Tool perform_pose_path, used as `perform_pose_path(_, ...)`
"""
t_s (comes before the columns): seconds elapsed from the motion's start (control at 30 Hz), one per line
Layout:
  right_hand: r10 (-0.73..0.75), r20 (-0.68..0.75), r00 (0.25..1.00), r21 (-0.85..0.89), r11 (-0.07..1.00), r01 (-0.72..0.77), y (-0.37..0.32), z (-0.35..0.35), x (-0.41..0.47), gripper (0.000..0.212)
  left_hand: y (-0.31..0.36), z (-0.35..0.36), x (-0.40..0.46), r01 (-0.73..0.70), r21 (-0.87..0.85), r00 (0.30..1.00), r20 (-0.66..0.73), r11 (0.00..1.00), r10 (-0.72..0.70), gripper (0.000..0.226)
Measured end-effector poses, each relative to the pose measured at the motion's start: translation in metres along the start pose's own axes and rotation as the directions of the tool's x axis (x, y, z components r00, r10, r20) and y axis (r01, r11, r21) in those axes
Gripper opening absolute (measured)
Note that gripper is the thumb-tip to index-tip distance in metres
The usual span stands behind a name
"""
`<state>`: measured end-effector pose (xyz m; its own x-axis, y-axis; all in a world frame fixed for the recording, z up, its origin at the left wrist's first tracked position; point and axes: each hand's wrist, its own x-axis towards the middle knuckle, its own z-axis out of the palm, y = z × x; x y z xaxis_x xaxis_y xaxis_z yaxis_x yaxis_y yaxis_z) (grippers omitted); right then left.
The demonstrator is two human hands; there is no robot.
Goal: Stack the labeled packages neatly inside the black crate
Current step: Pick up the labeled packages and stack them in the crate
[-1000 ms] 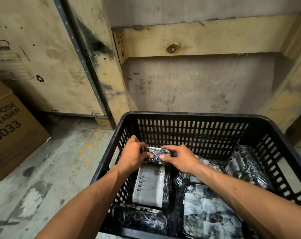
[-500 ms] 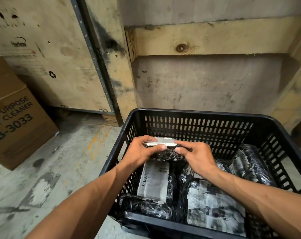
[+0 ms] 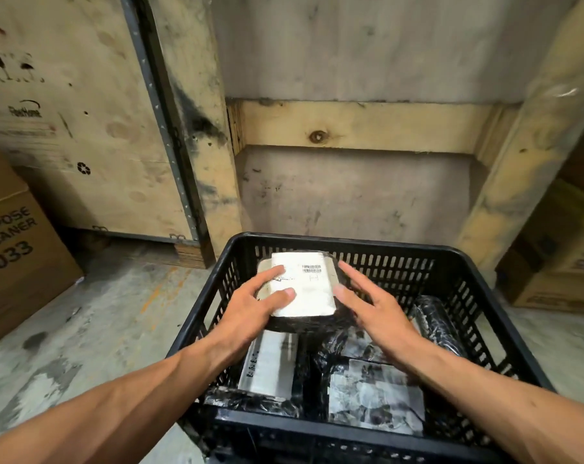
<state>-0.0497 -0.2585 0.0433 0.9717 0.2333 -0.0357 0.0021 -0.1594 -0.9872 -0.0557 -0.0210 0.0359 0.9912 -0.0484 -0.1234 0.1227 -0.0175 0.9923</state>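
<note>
Where a second ago held edge-up between both hands, labeled package point(image 3: 300, 289) now turned label-up, flat at rim height over the far-left corner of the black crate point(image 3: 478, 296). Likely about to be set down. Left hand point(image 3: 250, 313) spread on its label with straight fingers; right hand point(image 3: 374, 309) open against its right side. Below, more wrapped packages point(image 3: 374, 396): a labeled one point(image 3: 270, 363) flat, a dark roll point(image 3: 434, 323) against the right wall.

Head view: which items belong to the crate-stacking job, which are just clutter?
Job:
- black crate
- top package, under left hand and right hand
- packages already inside

Clutter:
- cleaner carton
- wooden crate
- right-side carton
</note>
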Motion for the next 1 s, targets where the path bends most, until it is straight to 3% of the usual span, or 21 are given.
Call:
perform_pose_path(0.13,-0.031,-0.028,0.999,-0.019,0.999,0.031,-0.008,0.011,0.011,0.062,0.01,0.016,-0.002,-0.11,0.071,0.994,-0.019,0.991,0.112,0.073)
perform_pose_path(0.23,-0.065,-0.073,0.995,0.06,0.996,0.07,-0.002,0.014,0.01,0.059,0.022,0.019,0.001,-0.064,0.001,0.998,0.019,0.998,0.064,0.096)
perform_pose_path(0.43,-0.105,-0.004,0.995,0.069,0.992,0.105,0.008,0.019,0.007,0.078,0.025,0.011,-0.007,-0.015,0.091,0.997,0.075,0.996,0.008,0.089)
perform_pose_path(0.53,-0.086,0.144,0.986,-0.055,0.994,0.095,0.007,0.014,0.005,0.101,0.022,0.007,-0.006,-0.002,0.178,0.993,0.118,0.984,-0.019,0.089)
perform_pose_path(0.67,-0.013,0.358,0.934,-0.195,0.977,0.088,0.01,0.01,0.008,0.128,0.025,-0.006,0.0,0.099,0.363,0.976,0.146,0.927,-0.162,0.094)
perform_pose_path(0.73,0.078,0.361,0.929,-0.329,0.943,0.048,0.015,0.014,0.01,0.145,0.026,-0.011,0.003,0.146,0.46,0.962,0.14,0.876,-0.234,0.099)
perform_pose_path(0.8,0.137,0.332,0.933,-0.442,0.897,0.026,0.023,0.019,0.014,0.146,0.023,-0.016,0.005,0.182,0.524,0.947,0.134,0.832,-0.292,0.1)
perform_pose_path(1.0,0.262,0.387,0.884,-0.523,0.852,-0.024,0.047,0.043,0.028,0.151,-0.013,-0.029,0.022,0.342,0.56,0.905,0.018,0.755,-0.424,0.102)
